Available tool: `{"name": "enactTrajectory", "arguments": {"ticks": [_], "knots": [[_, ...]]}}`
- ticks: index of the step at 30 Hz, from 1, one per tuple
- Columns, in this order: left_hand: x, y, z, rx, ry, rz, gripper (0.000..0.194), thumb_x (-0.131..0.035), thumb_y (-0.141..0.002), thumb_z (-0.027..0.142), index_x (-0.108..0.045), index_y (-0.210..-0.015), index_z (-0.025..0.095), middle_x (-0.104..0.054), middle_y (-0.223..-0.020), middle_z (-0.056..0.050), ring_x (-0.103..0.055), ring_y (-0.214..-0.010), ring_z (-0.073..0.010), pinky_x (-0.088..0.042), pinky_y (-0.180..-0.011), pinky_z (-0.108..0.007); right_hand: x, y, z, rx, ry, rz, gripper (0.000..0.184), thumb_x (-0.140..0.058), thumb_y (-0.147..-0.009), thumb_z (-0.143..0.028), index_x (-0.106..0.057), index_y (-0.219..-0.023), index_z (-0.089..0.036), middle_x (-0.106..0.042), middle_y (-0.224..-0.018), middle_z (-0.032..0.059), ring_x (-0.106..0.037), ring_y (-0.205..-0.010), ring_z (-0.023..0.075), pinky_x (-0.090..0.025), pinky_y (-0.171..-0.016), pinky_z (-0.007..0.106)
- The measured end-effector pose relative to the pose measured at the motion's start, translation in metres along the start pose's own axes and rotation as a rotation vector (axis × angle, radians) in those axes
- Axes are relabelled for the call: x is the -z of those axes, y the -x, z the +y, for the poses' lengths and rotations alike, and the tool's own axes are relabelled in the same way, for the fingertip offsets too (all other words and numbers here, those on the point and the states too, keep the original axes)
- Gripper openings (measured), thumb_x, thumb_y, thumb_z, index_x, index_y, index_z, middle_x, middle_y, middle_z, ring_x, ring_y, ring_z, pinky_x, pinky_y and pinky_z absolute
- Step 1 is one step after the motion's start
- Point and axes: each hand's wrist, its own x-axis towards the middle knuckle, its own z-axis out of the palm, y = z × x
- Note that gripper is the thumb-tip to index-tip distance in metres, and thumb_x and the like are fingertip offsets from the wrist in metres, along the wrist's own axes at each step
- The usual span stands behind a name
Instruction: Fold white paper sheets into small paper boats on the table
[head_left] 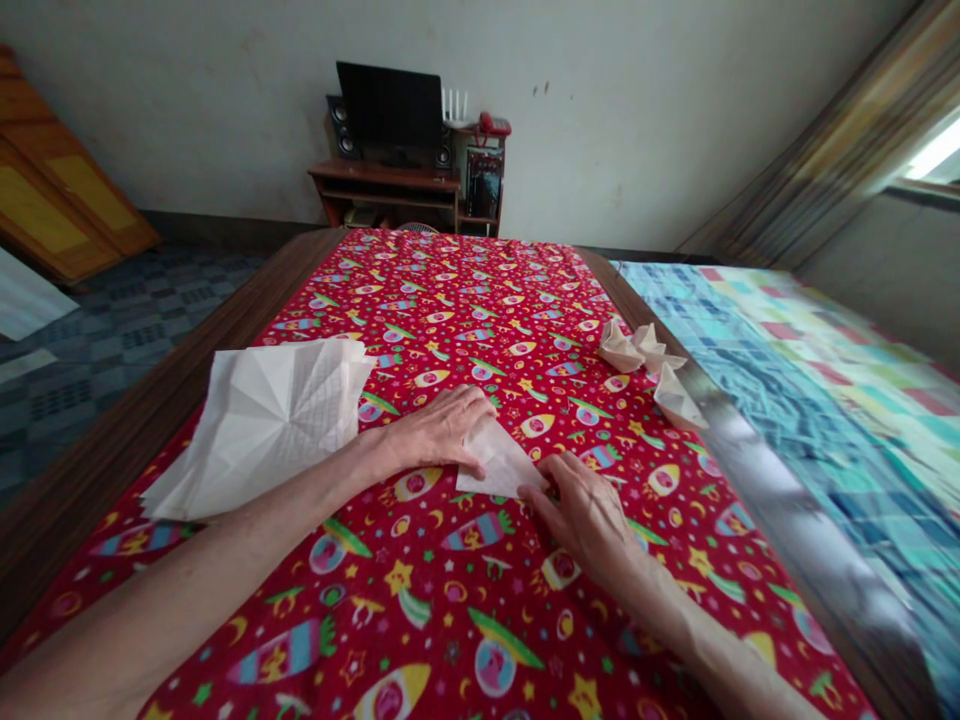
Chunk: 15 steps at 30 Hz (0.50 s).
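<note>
A small folded sheet of white paper (498,462) lies on the red patterned cloth between my two hands. My left hand (450,428) grips its left side, thumb on top near the lower edge and fingers along the upper edge. At the paper's right corner, my right hand (581,505) pinches it between thumb and curled fingers. To the left rests a stack of creased paper sheets (289,415), partly behind my left forearm. Several folded paper boats (621,345) sit at the right edge of the cloth, apart from my hands.
The red cloth (480,590) covers a dark wooden table (300,262). Beyond it stands a desk (386,175) with a monitor (391,108), speakers and a red telephone (493,125). A bed with a blue checked cover (705,320) adjoins on the right; a wooden cabinet (67,180) stands left.
</note>
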Motion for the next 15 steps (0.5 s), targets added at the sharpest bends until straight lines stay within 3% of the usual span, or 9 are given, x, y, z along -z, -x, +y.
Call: {"name": "enactTrajectory", "arguments": {"ticks": [9, 15], "knots": [[0.001, -0.005, -0.003, 0.041, 0.054, 0.0, 0.054, -0.079, -0.064, 0.045, -0.05, -0.102, 0.019, -0.058, -0.103, -0.003, -0.054, -0.099, -0.0217, -0.04, -0.088, -0.033, -0.001, -0.011, 0.005, -0.117, -0.059, -0.13, 0.022, -0.055, -0.088, -0.029, -0.049, -0.069, -0.019, -0.055, -0.066, -0.0016, -0.047, -0.055, 0.0102, -0.028, -0.053, 0.023], [-0.004, 0.008, 0.011, 0.295, -0.092, 0.08, 0.045, -0.074, -0.068, 0.047, -0.056, -0.1, 0.021, -0.066, -0.087, -0.001, -0.061, -0.085, -0.0228, -0.041, -0.083, -0.035, -0.011, -0.047, 0.038, -0.04, -0.105, -0.126, 0.018, -0.056, -0.086, -0.026, -0.055, -0.07, -0.018, -0.056, -0.068, -0.0004, -0.048, -0.058, 0.0105, -0.03, -0.054, 0.022]]}}
